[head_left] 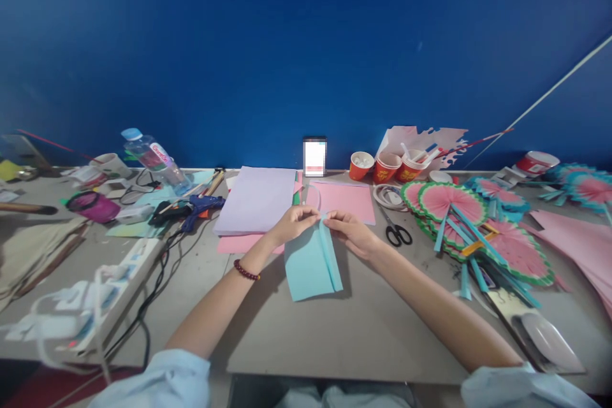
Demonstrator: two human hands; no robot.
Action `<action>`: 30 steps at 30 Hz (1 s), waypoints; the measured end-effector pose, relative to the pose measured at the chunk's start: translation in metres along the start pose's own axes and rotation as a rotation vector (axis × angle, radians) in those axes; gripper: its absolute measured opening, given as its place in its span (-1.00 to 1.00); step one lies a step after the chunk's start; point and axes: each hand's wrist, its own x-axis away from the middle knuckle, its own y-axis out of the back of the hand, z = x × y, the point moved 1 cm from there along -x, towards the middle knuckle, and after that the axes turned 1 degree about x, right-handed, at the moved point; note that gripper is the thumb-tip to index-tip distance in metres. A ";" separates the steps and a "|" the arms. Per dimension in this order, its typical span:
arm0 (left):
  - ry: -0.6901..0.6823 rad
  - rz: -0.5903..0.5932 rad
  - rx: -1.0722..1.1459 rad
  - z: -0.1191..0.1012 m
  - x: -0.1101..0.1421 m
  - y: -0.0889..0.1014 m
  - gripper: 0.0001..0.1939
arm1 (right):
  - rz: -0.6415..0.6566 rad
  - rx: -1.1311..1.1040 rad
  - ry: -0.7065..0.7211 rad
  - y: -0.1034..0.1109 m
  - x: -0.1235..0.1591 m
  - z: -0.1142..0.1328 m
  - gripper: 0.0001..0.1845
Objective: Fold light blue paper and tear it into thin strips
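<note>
A light turquoise paper sheet (306, 268), mostly flat on the left, with a narrow folded strip running far to near along its right side, pinched at its far edge, mid-scene, slightly slanted

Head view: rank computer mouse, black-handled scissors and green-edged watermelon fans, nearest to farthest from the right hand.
1. Black-handled scissors, just right of the right hand.
2. Green-edged watermelon fans, farther right.
3. Computer mouse, front right.
</note>
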 end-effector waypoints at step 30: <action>0.022 -0.067 0.149 0.007 0.001 -0.009 -0.72 | -0.101 -0.078 0.056 -0.010 0.003 0.000 -0.68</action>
